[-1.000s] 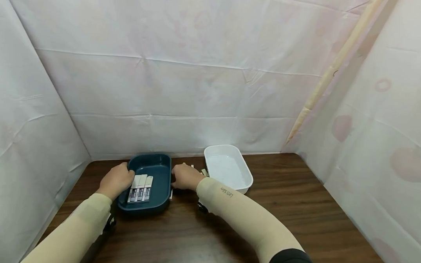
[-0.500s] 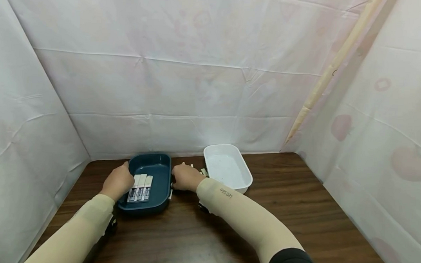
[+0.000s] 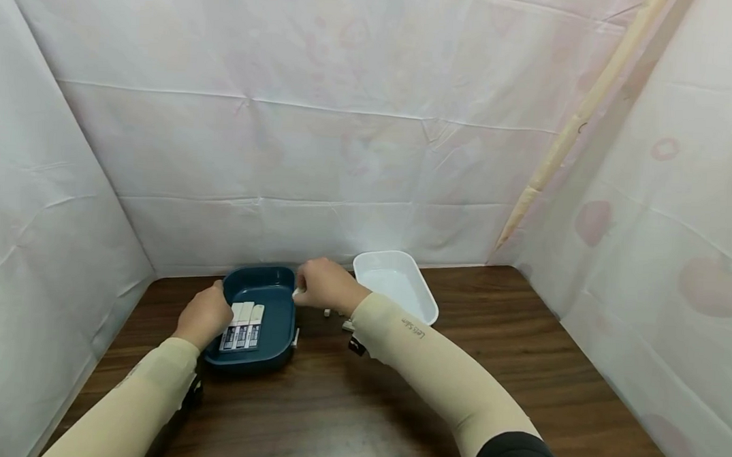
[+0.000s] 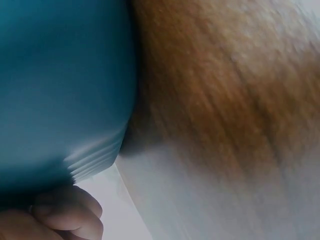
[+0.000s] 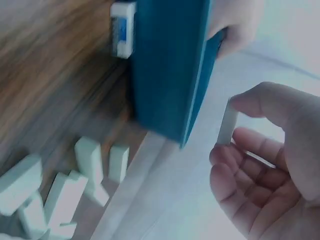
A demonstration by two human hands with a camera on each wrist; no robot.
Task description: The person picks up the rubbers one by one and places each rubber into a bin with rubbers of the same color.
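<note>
White eraser (image 5: 227,122): light, stiff, likely slightly grippy; your right hand (image 3: 322,284) pinches its ends; your left hand (image 3: 205,313) grips the blue tray (image 3: 271,289).

the beige sleeve (image 3: 424,364) on the right forearm carries small dark lettering near the wrist that looks like "let's slim". the erasers (image 3: 242,327) in the blue tray (image 3: 276,316) have dark printed wrappers, and one beside the tray shows a blue label (image 5: 121,29); that print is too small and blurred to read.
</note>
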